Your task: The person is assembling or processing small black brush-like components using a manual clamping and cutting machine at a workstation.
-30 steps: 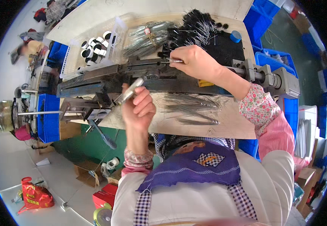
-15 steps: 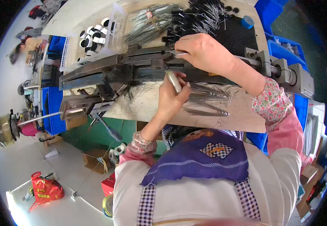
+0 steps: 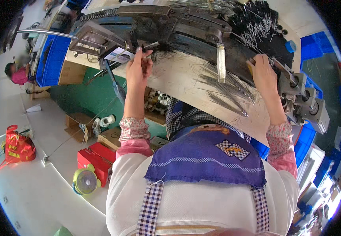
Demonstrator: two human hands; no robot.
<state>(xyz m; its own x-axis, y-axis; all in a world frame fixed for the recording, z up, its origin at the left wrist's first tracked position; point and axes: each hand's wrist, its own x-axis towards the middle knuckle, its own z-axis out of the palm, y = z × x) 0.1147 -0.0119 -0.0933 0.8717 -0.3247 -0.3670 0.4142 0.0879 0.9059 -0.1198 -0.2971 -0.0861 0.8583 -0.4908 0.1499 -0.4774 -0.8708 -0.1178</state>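
Both forearms stretch forward across the near edge of a wooden bench (image 3: 178, 74), the left hand (image 3: 138, 70) upright near its left end with fingers curled, the right hand (image 3: 264, 72) bent downward toward its right edge; I can't tell whether either grips anything. Between them, apart from both, a pale metal handle (image 3: 221, 65) hangs from the dark machine (image 3: 196, 30), long axis front to back, free end pointing toward the near edge.
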